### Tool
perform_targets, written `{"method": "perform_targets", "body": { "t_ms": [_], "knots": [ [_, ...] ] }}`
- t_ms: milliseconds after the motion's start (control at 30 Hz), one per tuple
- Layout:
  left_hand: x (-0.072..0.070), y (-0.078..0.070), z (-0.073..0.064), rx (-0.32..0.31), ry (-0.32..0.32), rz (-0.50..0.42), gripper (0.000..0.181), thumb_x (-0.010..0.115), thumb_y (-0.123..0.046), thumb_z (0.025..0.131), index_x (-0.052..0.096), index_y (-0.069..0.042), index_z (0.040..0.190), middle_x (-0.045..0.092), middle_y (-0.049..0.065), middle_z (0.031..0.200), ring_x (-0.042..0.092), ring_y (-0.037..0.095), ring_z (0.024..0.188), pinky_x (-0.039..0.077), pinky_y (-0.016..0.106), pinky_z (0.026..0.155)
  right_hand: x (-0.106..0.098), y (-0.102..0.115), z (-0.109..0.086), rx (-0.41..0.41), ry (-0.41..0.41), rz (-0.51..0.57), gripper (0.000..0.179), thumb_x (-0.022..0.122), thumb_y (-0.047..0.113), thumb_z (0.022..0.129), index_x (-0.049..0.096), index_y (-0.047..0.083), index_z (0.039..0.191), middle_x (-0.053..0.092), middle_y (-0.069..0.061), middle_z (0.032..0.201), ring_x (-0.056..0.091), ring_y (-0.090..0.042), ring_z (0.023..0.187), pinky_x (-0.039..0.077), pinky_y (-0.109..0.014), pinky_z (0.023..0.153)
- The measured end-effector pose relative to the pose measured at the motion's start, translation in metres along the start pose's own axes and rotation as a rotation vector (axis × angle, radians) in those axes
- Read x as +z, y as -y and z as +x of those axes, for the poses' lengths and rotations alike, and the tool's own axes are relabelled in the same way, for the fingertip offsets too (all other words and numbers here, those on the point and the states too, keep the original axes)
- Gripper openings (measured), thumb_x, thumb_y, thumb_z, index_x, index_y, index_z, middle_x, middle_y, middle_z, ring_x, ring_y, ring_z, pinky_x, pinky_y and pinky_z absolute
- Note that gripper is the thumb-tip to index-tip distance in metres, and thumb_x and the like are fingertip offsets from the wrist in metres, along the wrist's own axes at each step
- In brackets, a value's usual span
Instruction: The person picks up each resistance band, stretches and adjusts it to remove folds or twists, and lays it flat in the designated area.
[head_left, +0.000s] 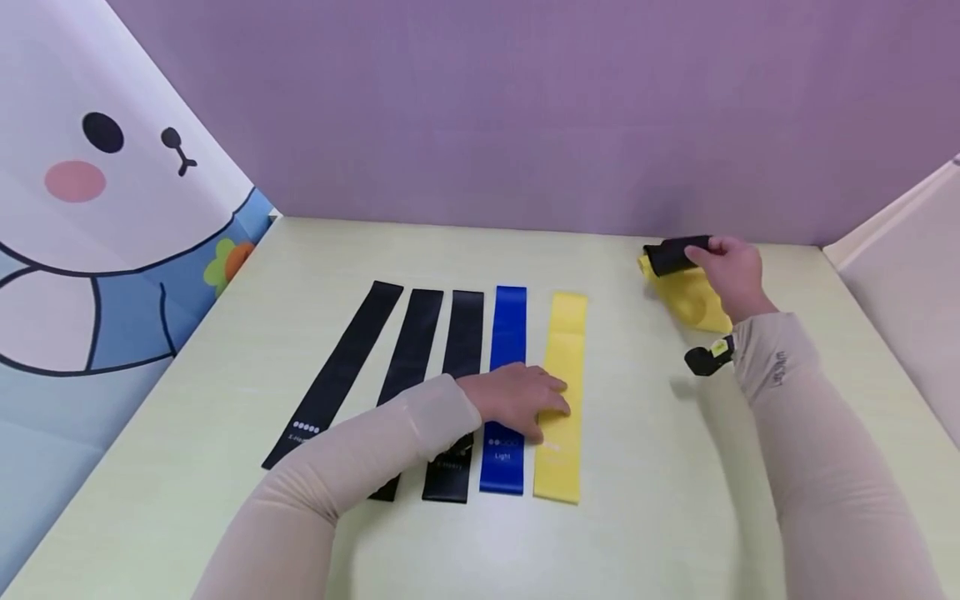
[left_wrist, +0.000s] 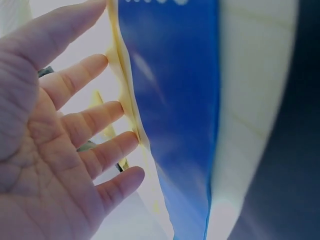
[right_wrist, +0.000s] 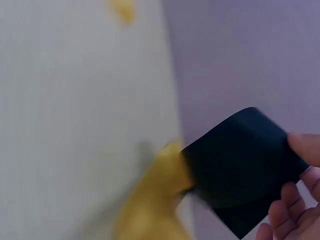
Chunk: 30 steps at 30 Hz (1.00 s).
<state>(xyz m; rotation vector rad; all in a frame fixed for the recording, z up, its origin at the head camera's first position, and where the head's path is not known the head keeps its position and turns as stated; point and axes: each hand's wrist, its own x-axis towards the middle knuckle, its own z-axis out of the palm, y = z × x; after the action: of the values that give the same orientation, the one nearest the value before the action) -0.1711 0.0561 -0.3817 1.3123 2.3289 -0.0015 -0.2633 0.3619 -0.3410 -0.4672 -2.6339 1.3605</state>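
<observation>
Flat resistance bands lie side by side: a black one (head_left: 341,367) at the left, a second black one (head_left: 412,342), a third black one (head_left: 462,333), a blue one (head_left: 510,325) marked "Light", and a yellow one (head_left: 567,333). My left hand (head_left: 517,398) reaches over the blue band, its loosely spread fingertips at the yellow band. In the left wrist view, its palm and fingers (left_wrist: 97,120) hold nothing. At the back right my right hand (head_left: 731,275) pinches a black folded piece (right_wrist: 245,160). Limp yellow cloth (head_left: 686,296) hangs below it; I cannot tell whether they are joined.
The pale table (head_left: 637,533) ends at a purple wall (head_left: 525,117) just behind the right hand. A cartoon-printed cloth (head_left: 52,308) borders the left side, and a white panel (head_left: 915,250) the right. A small black device (head_left: 708,358) sits at the right wrist.
</observation>
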Motion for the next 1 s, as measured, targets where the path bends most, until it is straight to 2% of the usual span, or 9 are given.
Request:
{"method": "perform_targets", "body": {
  "t_ms": [167,233,333,400,433,533,667,767,1000],
  "knots": [
    [-0.002,0.002,0.001,0.022,-0.018,-0.077,0.048,0.064,-0.035,0.091,0.055,-0.022,0.136,0.04,0.002,0.149,0.035,0.02,0.137,0.028,0.035,0.11,-0.009,0.03,-0.018,-0.079,-0.061,0.166,0.019,0.066,0.027,0.09,0.054,0.012,0.088,0.048,0.009,0.085,0.042,-0.009,0.081,0.036,-0.019,0.067],
    [-0.003,0.004,0.001,0.028,-0.038,-0.218,0.044,0.062,-0.033,0.093,0.056,-0.02,0.135,0.043,0.003,0.147,0.036,0.019,0.136,0.029,0.033,0.11,-0.01,0.041,-0.027,-0.125,-0.086,0.214,0.016,0.068,0.024,0.089,0.056,0.015,0.084,0.047,0.009,0.081,0.043,-0.01,0.078,0.037,-0.017,0.065],
    [-0.009,0.006,-0.001,0.025,-0.092,-0.519,0.04,0.06,-0.031,0.095,0.057,-0.017,0.133,0.047,0.002,0.143,0.04,0.018,0.133,0.033,0.032,0.107,-0.012,0.055,-0.042,-0.172,-0.091,0.267,0.012,0.07,0.02,0.088,0.06,0.019,0.081,0.049,0.008,0.08,0.043,-0.012,0.078,0.038,-0.017,0.064],
    [-0.013,0.006,-0.002,0.038,-0.152,-0.701,0.039,0.059,-0.027,0.096,0.056,-0.014,0.133,0.05,0.002,0.141,0.045,0.02,0.129,0.037,0.031,0.103,-0.012,0.061,-0.051,-0.196,-0.09,0.297,0.011,0.07,0.017,0.087,0.062,0.019,0.08,0.05,0.007,0.078,0.043,-0.012,0.076,0.038,-0.017,0.061],
    [-0.016,0.005,-0.002,0.043,-0.193,-0.754,0.04,0.059,-0.026,0.096,0.055,-0.014,0.134,0.05,0.002,0.14,0.046,0.021,0.127,0.039,0.031,0.101,-0.012,0.064,-0.056,-0.207,-0.084,0.317,0.011,0.071,0.016,0.087,0.063,0.019,0.08,0.052,0.007,0.078,0.044,-0.013,0.076,0.038,-0.017,0.06],
    [-0.026,0.002,-0.002,0.063,-0.341,-0.814,0.045,0.059,-0.021,0.096,0.049,-0.011,0.139,0.05,0.005,0.141,0.047,0.025,0.125,0.042,0.033,0.099,-0.013,0.074,-0.072,-0.241,-0.053,0.414,0.01,0.071,0.011,0.086,0.066,0.016,0.08,0.055,0.005,0.079,0.046,-0.013,0.075,0.041,-0.016,0.061],
    [-0.035,-0.001,-0.001,0.033,-0.502,-0.858,0.055,0.062,-0.02,0.094,0.041,-0.011,0.144,0.046,0.008,0.143,0.044,0.027,0.128,0.043,0.04,0.099,-0.013,0.087,-0.095,-0.326,0.026,0.58,0.012,0.07,0.0,0.084,0.068,0.011,0.08,0.06,0.002,0.076,0.05,-0.013,0.072,0.045,-0.015,0.064],
    [-0.037,-0.002,0.001,0.022,-0.546,-0.888,0.057,0.063,-0.021,0.094,0.04,-0.011,0.145,0.047,0.009,0.142,0.043,0.027,0.128,0.044,0.04,0.098,-0.011,0.095,-0.111,-0.392,0.081,0.623,0.016,0.069,-0.006,0.082,0.069,0.01,0.08,0.062,0.001,0.072,0.049,-0.013,0.069,0.046,-0.015,0.062],
    [-0.039,-0.012,0.008,0.07,-0.564,-0.905,0.052,0.064,-0.019,0.093,0.045,-0.007,0.14,0.05,0.008,0.138,0.046,0.022,0.124,0.038,0.039,0.103,-0.007,0.106,-0.136,-0.456,0.163,0.64,0.018,0.067,-0.008,0.083,0.071,0.009,0.081,0.065,0.0,0.072,0.055,-0.01,0.064,0.048,-0.017,0.063]
  ]
}}
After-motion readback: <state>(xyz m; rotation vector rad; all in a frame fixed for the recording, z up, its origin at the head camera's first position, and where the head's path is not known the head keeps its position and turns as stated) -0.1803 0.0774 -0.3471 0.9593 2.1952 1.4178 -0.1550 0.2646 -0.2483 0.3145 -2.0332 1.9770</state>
